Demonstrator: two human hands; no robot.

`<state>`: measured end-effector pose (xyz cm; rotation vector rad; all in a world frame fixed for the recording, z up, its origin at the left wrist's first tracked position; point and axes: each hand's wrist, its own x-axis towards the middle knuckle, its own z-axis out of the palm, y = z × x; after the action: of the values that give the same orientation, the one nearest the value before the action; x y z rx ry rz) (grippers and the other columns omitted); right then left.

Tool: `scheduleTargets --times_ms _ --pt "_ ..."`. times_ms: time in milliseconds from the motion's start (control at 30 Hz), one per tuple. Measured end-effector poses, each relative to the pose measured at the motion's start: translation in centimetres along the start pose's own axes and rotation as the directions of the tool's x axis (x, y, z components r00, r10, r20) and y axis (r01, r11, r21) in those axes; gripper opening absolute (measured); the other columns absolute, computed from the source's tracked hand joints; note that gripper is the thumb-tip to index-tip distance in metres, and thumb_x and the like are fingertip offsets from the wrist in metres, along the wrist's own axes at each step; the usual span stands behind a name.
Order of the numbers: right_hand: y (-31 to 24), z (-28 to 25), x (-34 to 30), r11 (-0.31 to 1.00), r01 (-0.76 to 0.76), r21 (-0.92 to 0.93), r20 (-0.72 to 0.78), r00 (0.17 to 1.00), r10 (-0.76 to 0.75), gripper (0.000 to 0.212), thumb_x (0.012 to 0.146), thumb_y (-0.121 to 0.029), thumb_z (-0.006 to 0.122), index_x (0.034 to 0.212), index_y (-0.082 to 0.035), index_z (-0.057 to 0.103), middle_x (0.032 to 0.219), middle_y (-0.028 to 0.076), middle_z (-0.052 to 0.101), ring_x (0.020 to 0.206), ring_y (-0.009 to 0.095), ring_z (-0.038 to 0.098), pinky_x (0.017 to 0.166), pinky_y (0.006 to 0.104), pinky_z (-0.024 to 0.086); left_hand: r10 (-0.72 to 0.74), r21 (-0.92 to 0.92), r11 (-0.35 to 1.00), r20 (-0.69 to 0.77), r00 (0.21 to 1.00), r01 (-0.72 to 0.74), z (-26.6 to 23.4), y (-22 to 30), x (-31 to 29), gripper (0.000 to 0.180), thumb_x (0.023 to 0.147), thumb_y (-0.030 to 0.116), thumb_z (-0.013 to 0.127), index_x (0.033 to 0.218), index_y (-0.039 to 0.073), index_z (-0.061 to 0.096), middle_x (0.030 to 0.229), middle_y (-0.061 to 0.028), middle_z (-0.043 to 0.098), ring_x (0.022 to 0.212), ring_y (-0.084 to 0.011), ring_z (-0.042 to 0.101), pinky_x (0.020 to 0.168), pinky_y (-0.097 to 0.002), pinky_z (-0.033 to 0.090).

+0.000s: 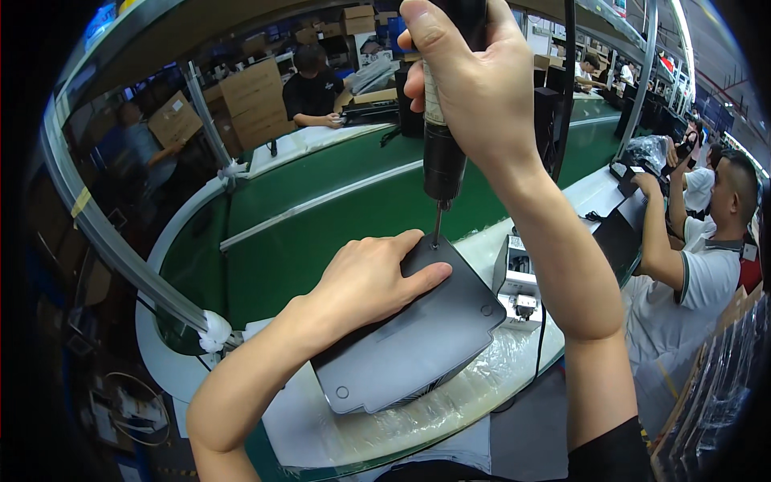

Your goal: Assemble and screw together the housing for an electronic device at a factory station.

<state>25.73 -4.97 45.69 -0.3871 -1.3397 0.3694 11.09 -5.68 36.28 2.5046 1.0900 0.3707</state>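
A dark grey box-shaped housing (401, 341) with round marks near its corners lies on the work surface in front of me. My left hand (365, 277) rests on its far left part, fingers stretched out and thumb spread apart. High above, my right hand (482, 88) is wrapped round a black electric screwdriver (444, 165), held upright. Its thin bit points down at a hole in the housing's far corner, between my left index finger and thumb. Whether a screw sits under the tip is too small to tell.
Beyond the work surface (514, 361) runs a green conveyor belt (321, 233). White trays of small parts (520, 281) stand right of the housing, with a black cable hanging nearby. Metal posts (132, 257) rise at left. A co-worker (691, 241) works close on the right; others are farther off.
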Motion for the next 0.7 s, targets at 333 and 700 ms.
scheduleTargets --times_ms 333,700 --pt "-1.2 0.1 0.3 0.995 -0.092 -0.041 0.017 0.996 0.092 0.030 0.094 -0.021 0.065 0.106 -0.001 0.047 0.071 0.001 0.053 0.050 0.007 0.053 0.042 0.0214 0.043 0.057 0.055 0.997 -0.071 0.996 -0.053 0.4 -0.3 0.0 0.062 0.088 0.049 0.063 0.119 -0.004 0.061 0.086 -0.0262 0.068 0.081 -0.0396 0.068 0.080 -0.0425 0.052" --pt "-5.8 -16.5 -10.4 0.902 -0.048 -0.429 -0.390 0.911 -0.137 0.024 0.098 -0.020 0.054 0.094 0.003 0.059 0.080 0.007 0.064 0.053 0.010 0.056 0.047 0.0220 0.045 -0.282 -0.929 0.368 -0.153 0.947 -0.040 3.5 -13.8 -6.0 0.073 0.102 0.057 0.018 0.105 0.000 0.064 0.090 -0.0096 0.067 0.081 -0.0138 0.062 0.077 -0.0278 0.049"
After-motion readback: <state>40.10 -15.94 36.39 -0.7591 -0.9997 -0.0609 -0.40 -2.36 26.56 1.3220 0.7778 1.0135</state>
